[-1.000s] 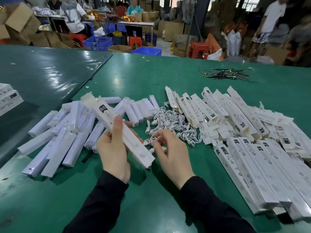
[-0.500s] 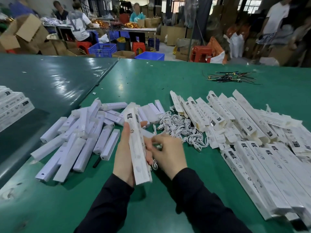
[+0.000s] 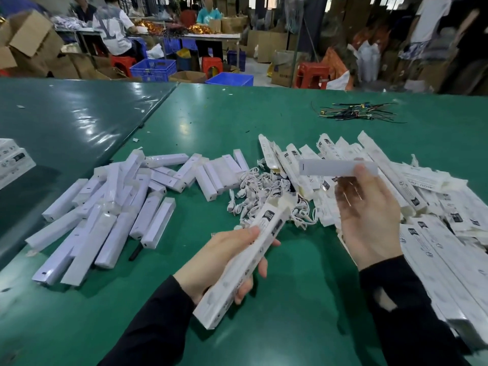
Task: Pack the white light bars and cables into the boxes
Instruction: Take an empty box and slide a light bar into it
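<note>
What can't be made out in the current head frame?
- Box in left hand: whether a cable is inside; opaque walls hide it.
- White strip in right hand: motion-blurred, so light bar or card insert cannot be told.
- Box print: too small and blurred to read.
- Box pile: cut off by the right edge.
- Boxes at far left: cut off by the left edge.

a packing workshop or small factory floor. long work tables (image 3: 237,120) covered in green sheeting carry heaps of identical white light bars (image 3: 111,207), printed retail boxes (image 3: 412,202) and coiled white cables (image 3: 261,188). behind them stand stacked cardboard cartons (image 3: 29,43), blue plastic crates (image 3: 153,70), red plastic stools (image 3: 311,73) and another bench where seated workers (image 3: 113,30) handle goods.
</note>
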The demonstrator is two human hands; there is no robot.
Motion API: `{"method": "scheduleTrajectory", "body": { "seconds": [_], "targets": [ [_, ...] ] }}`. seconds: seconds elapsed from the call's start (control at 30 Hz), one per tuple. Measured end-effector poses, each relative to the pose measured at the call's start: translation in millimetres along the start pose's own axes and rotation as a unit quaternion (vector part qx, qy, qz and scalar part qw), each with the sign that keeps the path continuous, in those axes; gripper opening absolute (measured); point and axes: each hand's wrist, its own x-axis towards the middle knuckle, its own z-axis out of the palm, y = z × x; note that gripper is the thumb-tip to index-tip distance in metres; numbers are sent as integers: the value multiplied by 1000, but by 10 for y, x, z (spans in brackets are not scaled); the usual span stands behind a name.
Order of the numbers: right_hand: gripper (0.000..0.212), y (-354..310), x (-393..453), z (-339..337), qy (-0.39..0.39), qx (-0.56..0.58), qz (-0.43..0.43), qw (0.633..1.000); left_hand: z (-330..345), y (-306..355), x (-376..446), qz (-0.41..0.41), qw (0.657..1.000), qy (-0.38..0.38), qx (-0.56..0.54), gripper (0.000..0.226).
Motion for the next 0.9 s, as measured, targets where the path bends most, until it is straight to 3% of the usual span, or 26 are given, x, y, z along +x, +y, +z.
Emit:
{"method": "scheduleTrajectory", "body": {
  "seconds": [0.2, 0.4, 0.6, 0.77, 0.9],
  "targets": [
    [27, 144, -102, 91, -76, -59, 82, 992, 69, -56, 52, -53, 998, -37, -19, 60],
    [18, 298, -139, 67, -118, -200, 18, 973, 124, -50, 30, 2, 1000, -2, -3, 55],
    [29, 320, -129, 67, -107, -213, 48, 970, 124, -1, 34, 49, 997, -4, -53, 30],
    [18, 230, -160, 114, -185, -217, 67, 956, 131, -15, 16, 32, 995, -46, -86, 41],
    [26, 183, -154, 116, -200, -148, 98, 964, 146, -19, 18, 10, 995, -61, -74, 43]
  ]
}}
